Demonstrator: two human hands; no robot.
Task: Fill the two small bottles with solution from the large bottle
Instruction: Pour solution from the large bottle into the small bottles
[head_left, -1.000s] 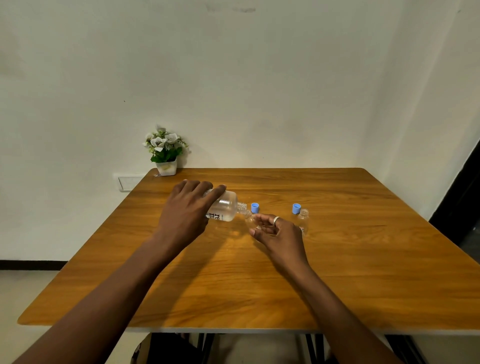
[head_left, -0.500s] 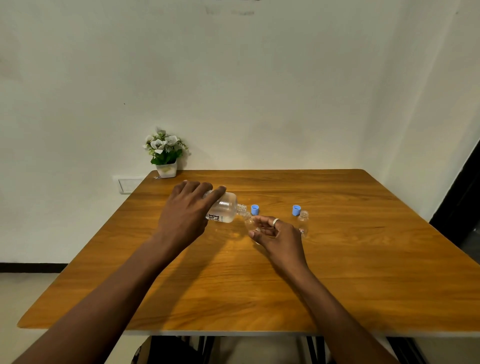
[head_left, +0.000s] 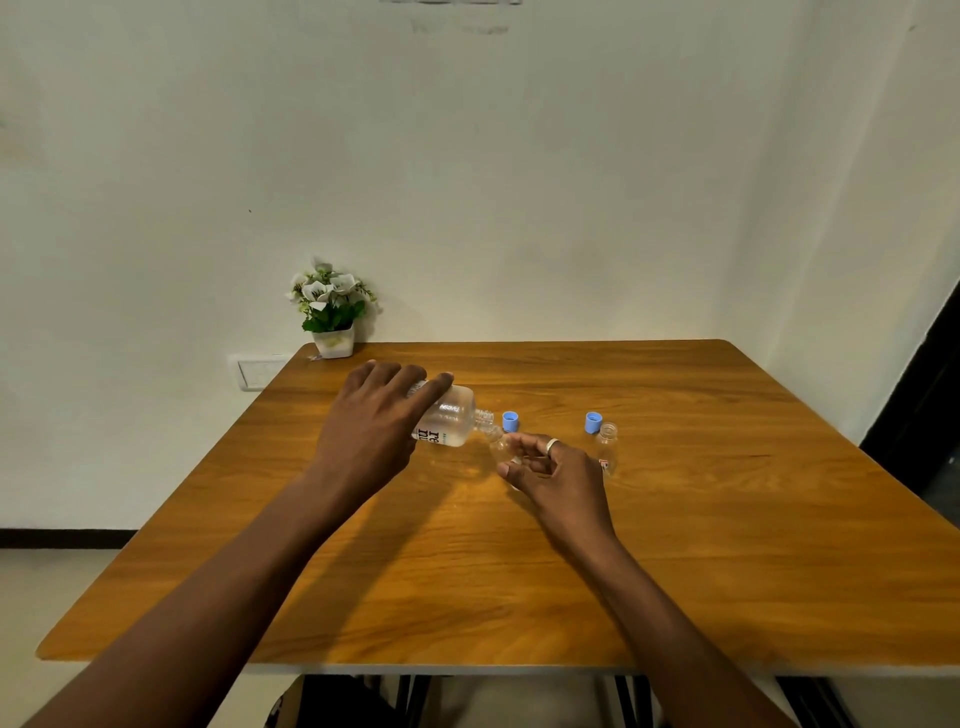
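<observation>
Hands: left hand gripped the large bottle, tipped sideways with its neck to the right; right hand curled around a small bottle at that neck.
Second bottle: stood open and upright on the counter, right of the hand.
Caps: two blue, one behind the held bottle, one beside the second.
Plant: far left corner.
</observation>
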